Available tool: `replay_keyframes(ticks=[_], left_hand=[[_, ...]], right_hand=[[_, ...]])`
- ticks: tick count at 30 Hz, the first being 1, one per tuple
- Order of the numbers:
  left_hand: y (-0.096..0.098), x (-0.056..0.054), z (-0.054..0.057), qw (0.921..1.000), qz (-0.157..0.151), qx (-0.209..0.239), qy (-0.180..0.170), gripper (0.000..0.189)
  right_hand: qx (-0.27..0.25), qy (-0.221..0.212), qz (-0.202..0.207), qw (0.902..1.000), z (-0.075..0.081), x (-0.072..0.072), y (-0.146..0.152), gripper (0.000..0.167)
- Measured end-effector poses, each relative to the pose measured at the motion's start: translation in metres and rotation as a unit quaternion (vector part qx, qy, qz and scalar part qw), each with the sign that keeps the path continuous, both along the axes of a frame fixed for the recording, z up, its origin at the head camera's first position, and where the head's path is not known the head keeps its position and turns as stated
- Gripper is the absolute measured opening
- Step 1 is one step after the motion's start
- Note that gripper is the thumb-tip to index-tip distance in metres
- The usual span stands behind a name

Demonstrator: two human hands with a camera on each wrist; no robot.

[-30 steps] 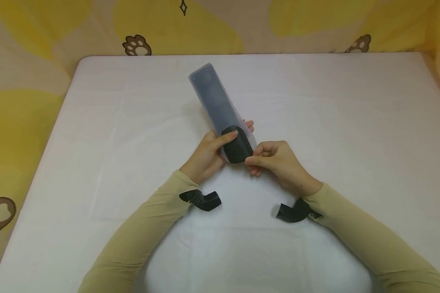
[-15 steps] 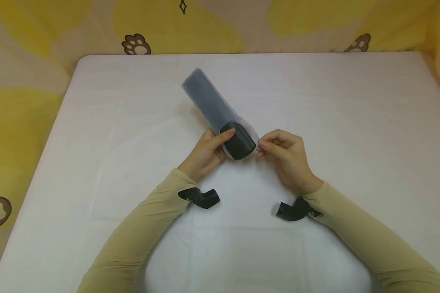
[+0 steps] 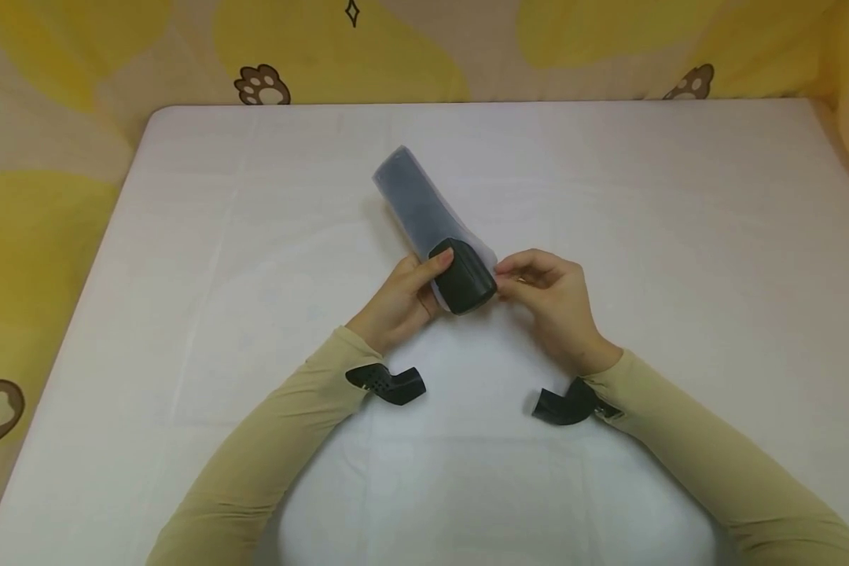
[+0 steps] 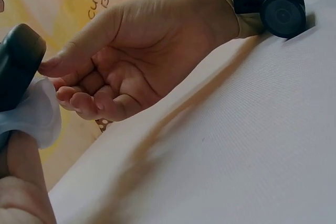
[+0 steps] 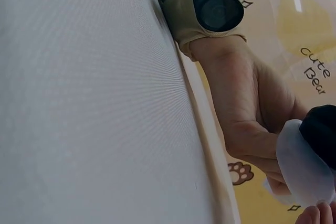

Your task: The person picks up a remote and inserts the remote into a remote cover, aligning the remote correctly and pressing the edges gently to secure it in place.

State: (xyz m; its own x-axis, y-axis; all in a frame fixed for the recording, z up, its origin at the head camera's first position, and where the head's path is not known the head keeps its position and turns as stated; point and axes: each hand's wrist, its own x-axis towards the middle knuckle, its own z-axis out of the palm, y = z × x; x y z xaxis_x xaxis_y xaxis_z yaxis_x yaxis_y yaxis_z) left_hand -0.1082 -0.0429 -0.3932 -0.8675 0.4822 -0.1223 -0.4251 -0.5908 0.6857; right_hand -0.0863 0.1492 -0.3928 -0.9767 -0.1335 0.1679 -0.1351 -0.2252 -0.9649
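A dark, long device that looks like a remote control (image 3: 464, 279) sits in a translucent soft cover (image 3: 419, 206). Its near end sticks out of the cover, while the far part shows grey-blue through it. My left hand (image 3: 405, 303) holds both from below, thumb pressed on the bare dark end. In the right wrist view the cover (image 5: 299, 156) bulges beside that dark end. My right hand (image 3: 555, 306) is at the near right edge, its thumb and forefinger pinching the cover's rim. The left wrist view shows the right thumb (image 4: 68, 61) against the dark end.
A white-covered table (image 3: 665, 220) lies under both hands. Behind it hangs a yellow and beige cloth (image 3: 410, 47) with paw prints. Black wrist cameras (image 3: 396, 385) are on both sleeved forearms.
My right hand has shifted up and slightly right along the cover's edge. The device's far end has tipped left, then back right and nearer, while the left hand keeps its hold.
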Motion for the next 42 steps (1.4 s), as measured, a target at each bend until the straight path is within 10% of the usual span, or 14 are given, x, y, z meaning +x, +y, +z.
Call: replay_keyframes(ticks=[12, 19, 42], left_hand=[[0.0003, 0.0017, -0.0003, 0.9999, -0.012, -0.001, 0.005, 0.039], [0.0004, 0.0004, 0.0001, 0.9999, -0.009, -0.009, 0.0, 0.073], [0.0, 0.0001, -0.001, 0.9997, -0.005, -0.022, -0.008, 0.075]], right_hand=[[0.056, 0.012, -0.011, 0.9983, 0.0005, 0.0004, 0.0004, 0.023], [0.093, 0.015, 0.002, 0.9956, 0.0007, 0.0002, 0.0018, 0.019], [0.215, 0.104, -0.037, 0.9703, 0.0002, 0.0012, -0.0001, 0.006]])
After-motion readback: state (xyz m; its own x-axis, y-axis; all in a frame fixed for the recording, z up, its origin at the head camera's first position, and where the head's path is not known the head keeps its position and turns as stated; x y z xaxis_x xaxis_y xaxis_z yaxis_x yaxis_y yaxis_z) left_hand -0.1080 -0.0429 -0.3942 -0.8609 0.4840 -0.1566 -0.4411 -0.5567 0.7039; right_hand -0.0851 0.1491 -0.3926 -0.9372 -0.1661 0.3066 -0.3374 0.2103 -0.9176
